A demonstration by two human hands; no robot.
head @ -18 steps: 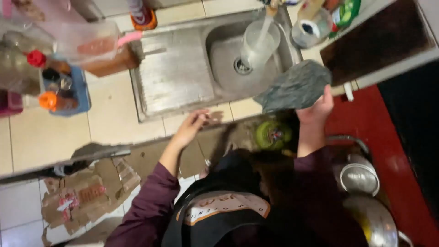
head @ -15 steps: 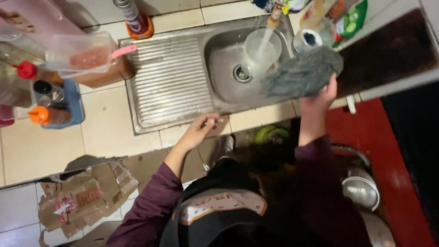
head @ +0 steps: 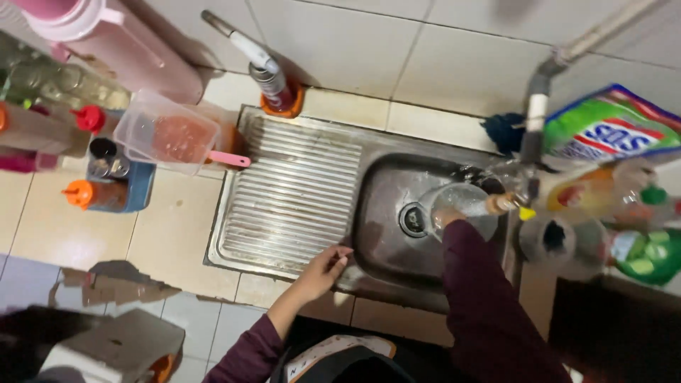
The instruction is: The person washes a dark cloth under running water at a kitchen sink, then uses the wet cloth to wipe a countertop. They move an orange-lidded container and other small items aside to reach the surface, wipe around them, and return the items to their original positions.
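**Cloth gone, hand at the glass**

Head view: the grey cloth I held half a second ago is out of sight, and my right hand (head: 448, 215) now reaches into the sink (head: 386, 234), grasping the clear glass (head: 464, 207) beneath the tap (head: 533, 135). My left hand (head: 323, 269) rests unclenched on the sink's front rim.

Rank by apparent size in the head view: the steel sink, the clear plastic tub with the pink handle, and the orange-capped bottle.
1. Steel sink, by far the largest.
2. Clear plastic tub.
3. Orange-capped bottle, smallest; partly hidden in its blue holder, so its full size is unsure.
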